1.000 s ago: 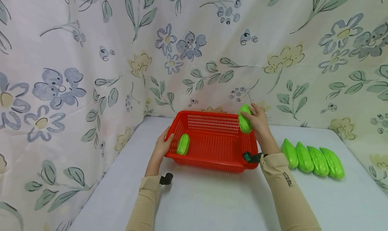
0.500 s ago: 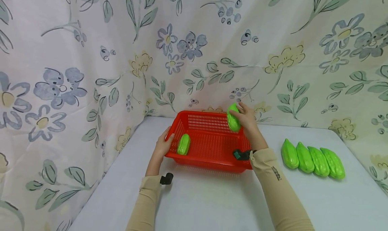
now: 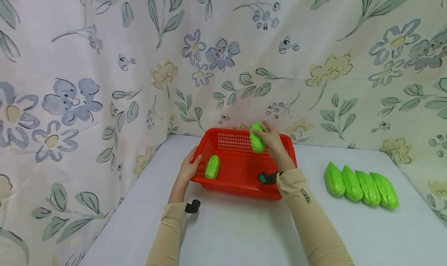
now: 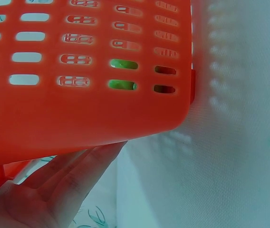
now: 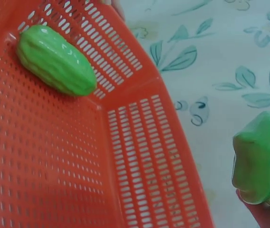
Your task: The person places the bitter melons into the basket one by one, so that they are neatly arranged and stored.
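My left hand grips the left rim of a red plastic basket, its thumb over the edge. In the left wrist view, the fingers lie along the rim of the slotted basket wall. My right hand holds a glossy, ridged green bitter melon above the back part of the basket. The right wrist view shows one end of this held melon, with most of the hand out of frame. Another bitter melon lies inside the basket against its left side.
Several more green bitter melons lie side by side on the white table, right of the basket. Behind the table hangs a flower-patterned cloth. Small black devices are worn at both wrists.
My right hand has carried the bitter melon leftward, from over the basket's right end toward its middle. The left hand keeps its grip on the rim, and the other melons stay put.
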Available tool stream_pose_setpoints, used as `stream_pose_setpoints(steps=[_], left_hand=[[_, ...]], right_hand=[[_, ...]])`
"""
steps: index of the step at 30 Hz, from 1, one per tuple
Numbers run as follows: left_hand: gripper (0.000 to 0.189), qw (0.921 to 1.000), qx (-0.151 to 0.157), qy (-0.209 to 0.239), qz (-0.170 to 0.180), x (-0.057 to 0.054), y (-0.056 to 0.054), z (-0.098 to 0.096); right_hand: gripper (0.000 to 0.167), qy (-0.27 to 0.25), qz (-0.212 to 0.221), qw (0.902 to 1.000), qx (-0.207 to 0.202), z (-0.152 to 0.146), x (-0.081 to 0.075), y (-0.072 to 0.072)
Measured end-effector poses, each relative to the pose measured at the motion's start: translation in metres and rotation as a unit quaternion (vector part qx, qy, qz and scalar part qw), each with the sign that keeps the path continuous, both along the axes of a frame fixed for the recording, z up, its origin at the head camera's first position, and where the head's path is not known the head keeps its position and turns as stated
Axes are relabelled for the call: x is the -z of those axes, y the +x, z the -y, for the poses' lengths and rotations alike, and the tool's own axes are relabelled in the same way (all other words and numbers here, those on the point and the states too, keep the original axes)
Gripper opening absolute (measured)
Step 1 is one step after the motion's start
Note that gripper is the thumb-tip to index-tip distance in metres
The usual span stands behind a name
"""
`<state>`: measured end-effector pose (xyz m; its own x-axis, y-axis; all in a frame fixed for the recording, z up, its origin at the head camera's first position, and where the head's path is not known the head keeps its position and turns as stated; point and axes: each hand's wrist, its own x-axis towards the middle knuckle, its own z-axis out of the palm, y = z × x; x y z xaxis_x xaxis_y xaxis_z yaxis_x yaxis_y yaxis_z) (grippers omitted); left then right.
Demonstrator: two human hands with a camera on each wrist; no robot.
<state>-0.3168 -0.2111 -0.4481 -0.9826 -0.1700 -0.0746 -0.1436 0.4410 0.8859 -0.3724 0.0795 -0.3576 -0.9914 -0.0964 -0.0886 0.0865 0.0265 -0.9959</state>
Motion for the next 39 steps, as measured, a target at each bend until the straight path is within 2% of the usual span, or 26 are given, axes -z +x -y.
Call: stream_pose_setpoints(steps=[17,39], left_hand=[[0.056,1.0000,-0.006,0.001,-0.007,-0.002,0.003,-0.002],[0.055,0.9999,-0.008,0.003,-0.008,-0.002,0.002,-0.003]], right_hand=[[0.077,-0.010,0.011,0.9998,-0.014,0.032,0.008,-0.003],[0.072,-0.006,0.018,0.9992,-0.034,0.073,0.022,-0.008]])
